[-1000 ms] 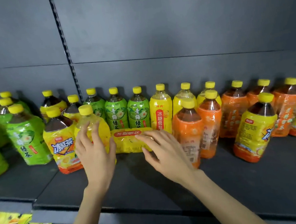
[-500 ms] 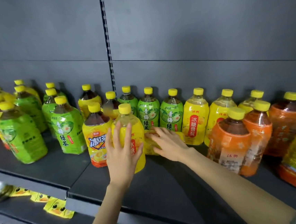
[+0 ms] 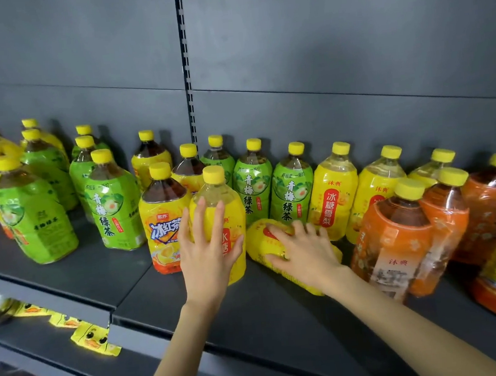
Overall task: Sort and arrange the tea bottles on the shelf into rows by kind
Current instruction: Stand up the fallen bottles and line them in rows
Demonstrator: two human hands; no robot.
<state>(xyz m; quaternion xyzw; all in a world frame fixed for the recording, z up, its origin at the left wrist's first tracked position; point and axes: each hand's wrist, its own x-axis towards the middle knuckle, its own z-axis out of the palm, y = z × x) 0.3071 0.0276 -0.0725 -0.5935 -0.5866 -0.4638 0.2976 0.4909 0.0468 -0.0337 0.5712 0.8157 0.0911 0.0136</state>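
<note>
An upright yellow pear-drink bottle (image 3: 216,203) stands at the front of the dark shelf (image 3: 223,320). My left hand (image 3: 207,252) lies against its front, fingers spread and pointing up. Right beside it a second yellow pear-drink bottle (image 3: 261,244) lies on its side, slanted toward me. My right hand (image 3: 304,253) grips it from above, fingers curled over its far side. Behind them stand green tea bottles (image 3: 252,184) and more yellow pear-drink bottles (image 3: 333,188) in a back row. An iced red tea bottle (image 3: 162,223) stands just left of my left hand.
Orange-labelled bottles (image 3: 397,240) crowd the shelf close to my right forearm. More green tea bottles (image 3: 35,223) and mixed ones stand at the left. A slotted upright (image 3: 187,72) splits the back panel. Yellow duck tags (image 3: 91,336) hang on the lower shelf edge.
The view has swung left and closer. My right hand has closed over the lying yellow bottle, which now points toward me. My left hand stays on the upright yellow bottle.
</note>
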